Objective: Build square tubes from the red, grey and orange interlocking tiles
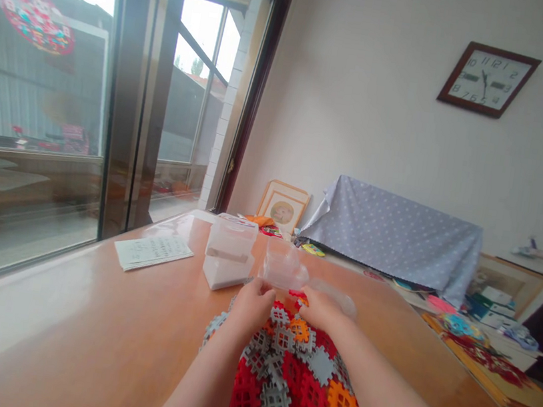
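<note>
A heap of waffle blocks [287, 381] lies on the table [81, 338], stacked boxes [229, 251] behind it.

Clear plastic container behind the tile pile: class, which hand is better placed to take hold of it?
Left, probably. The left hand lies right below the clear container, while the right hand rests over the tiles, farther aside.

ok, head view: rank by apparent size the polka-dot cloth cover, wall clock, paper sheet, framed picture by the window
1. Polka-dot cloth cover, clearly largest.
2. Wall clock and paper sheet: these look alike in extent, and the sheet lies nearer and foreshortened, so unranked.
3. Framed picture, smallest, though farther back than the sheet.
</note>
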The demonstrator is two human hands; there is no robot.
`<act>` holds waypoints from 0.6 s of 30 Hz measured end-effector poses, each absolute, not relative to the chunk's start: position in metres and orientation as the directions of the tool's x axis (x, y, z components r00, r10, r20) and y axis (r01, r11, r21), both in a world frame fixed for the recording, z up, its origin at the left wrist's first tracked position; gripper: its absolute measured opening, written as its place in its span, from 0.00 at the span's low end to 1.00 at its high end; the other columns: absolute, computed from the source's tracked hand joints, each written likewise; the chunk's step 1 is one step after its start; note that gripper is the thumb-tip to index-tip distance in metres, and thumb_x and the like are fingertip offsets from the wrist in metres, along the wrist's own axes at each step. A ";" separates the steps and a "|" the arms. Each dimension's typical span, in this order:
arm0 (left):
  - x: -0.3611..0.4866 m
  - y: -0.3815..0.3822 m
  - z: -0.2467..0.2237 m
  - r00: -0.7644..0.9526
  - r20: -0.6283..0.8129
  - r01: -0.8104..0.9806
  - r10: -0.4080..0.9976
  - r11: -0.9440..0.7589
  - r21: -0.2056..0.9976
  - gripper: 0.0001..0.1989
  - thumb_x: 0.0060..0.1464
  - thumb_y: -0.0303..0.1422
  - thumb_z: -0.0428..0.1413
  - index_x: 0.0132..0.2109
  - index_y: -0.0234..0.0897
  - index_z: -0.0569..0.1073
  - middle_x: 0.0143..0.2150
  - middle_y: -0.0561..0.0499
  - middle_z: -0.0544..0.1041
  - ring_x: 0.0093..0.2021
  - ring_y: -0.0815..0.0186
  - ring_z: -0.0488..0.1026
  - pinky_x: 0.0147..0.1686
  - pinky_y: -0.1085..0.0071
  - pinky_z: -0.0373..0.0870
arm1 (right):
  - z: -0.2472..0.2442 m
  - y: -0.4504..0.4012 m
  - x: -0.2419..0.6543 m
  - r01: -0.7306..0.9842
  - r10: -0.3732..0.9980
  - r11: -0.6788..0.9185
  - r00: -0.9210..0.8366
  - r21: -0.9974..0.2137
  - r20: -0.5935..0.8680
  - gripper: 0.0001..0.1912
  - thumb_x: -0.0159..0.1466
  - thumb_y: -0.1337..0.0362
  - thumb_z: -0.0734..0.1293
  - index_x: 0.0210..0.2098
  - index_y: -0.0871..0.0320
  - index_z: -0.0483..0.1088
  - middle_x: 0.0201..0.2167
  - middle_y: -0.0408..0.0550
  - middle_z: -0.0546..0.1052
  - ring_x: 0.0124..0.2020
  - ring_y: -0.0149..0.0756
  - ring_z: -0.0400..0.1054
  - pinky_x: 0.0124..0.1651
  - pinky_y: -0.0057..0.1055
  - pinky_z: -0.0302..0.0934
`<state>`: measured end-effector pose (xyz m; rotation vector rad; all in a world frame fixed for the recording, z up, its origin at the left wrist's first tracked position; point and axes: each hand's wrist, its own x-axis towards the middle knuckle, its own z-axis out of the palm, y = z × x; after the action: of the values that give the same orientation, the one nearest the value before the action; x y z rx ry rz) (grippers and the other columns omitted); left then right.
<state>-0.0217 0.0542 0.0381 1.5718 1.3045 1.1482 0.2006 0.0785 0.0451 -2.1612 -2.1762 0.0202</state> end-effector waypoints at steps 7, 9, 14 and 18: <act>-0.022 0.055 0.036 0.049 0.175 0.282 0.983 -0.181 0.942 0.08 0.54 0.32 0.52 0.38 0.36 0.75 0.35 0.46 0.79 0.35 0.62 0.74 0.34 0.71 0.64 | 0.052 0.072 0.188 1.000 0.995 0.017 -0.015 -0.020 0.096 0.19 0.58 0.71 0.65 0.48 0.52 0.74 0.44 0.54 0.81 0.45 0.47 0.74 0.42 0.34 0.58; -0.022 0.057 0.035 0.043 0.182 0.302 0.982 -0.186 0.935 0.09 0.54 0.32 0.51 0.38 0.36 0.75 0.33 0.47 0.78 0.34 0.62 0.74 0.33 0.71 0.64 | 0.058 0.069 0.187 0.999 0.993 0.021 -0.017 -0.032 0.113 0.19 0.58 0.71 0.64 0.48 0.51 0.75 0.42 0.52 0.81 0.44 0.46 0.74 0.42 0.33 0.58; -0.022 0.060 0.033 0.045 0.171 0.327 0.984 -0.176 0.929 0.11 0.53 0.31 0.51 0.40 0.35 0.76 0.31 0.46 0.78 0.33 0.61 0.74 0.35 0.69 0.65 | 0.079 0.054 0.182 0.993 0.985 0.057 -0.038 -0.107 0.168 0.19 0.59 0.68 0.65 0.48 0.47 0.75 0.44 0.46 0.82 0.47 0.43 0.73 0.44 0.30 0.58; -0.022 0.060 0.034 0.051 0.165 0.317 0.985 -0.172 0.933 0.11 0.53 0.29 0.51 0.40 0.35 0.77 0.33 0.45 0.79 0.35 0.60 0.74 0.36 0.69 0.66 | 0.088 0.030 0.174 0.982 0.981 0.095 -0.064 -0.165 0.182 0.19 0.59 0.66 0.65 0.49 0.44 0.76 0.43 0.42 0.82 0.46 0.42 0.73 0.46 0.29 0.60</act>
<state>-0.0216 0.0600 0.0337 1.5913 1.3417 1.1462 0.1743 0.0302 0.0884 -1.9610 -2.1266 -0.0031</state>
